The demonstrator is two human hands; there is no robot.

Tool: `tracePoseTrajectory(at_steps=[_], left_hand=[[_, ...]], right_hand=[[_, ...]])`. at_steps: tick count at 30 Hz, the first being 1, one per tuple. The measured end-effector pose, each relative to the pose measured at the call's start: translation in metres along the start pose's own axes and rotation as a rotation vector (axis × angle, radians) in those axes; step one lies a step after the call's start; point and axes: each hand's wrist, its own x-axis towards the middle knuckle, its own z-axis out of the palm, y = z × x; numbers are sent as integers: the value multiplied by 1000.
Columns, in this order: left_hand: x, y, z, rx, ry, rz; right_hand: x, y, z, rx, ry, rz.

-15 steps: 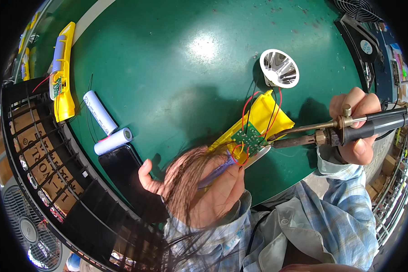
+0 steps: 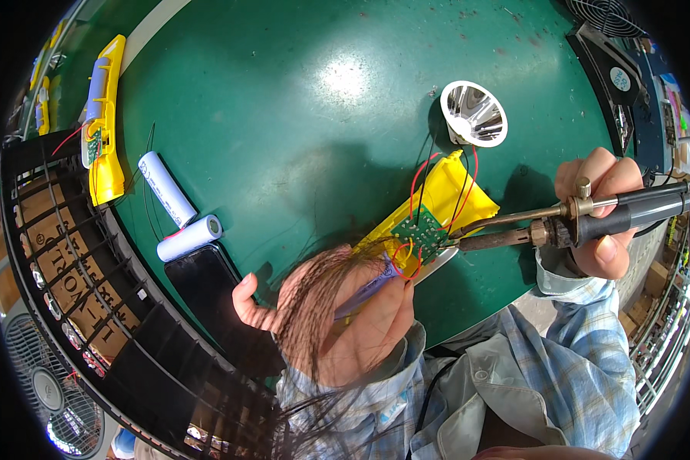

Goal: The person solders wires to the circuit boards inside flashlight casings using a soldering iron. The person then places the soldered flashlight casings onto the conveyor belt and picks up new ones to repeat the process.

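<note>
Green desk (image 2: 284, 115), frame centre: my left hand (image 2: 353, 322) clamps the yellow casing (image 2: 445, 195) with its green circuit board (image 2: 419, 232); my right hand (image 2: 602, 218) grips the soldering iron (image 2: 560, 222).

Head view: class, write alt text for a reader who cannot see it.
The right hand holds a soldering iron to a small green circuit board on a yellow casing, steadied by the left hand over a green table.
</note>
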Motion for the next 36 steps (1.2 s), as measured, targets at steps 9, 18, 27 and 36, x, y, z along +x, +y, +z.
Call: tracePoseTrajectory(at_steps=[9,18,27,36], left_hand=[[-2,0,-1,12,-38,-60],[-2,0,1,-24,-3,-48],[-3,0,0,27,-13,-64],[-2,1,2,-1,10,-54]], right_hand=[[-1,0,-1,1,-13,-6],[0,2,1,24,-14,7],[1,2,2,34,-16,-2],[0,2,1,1,4,11]])
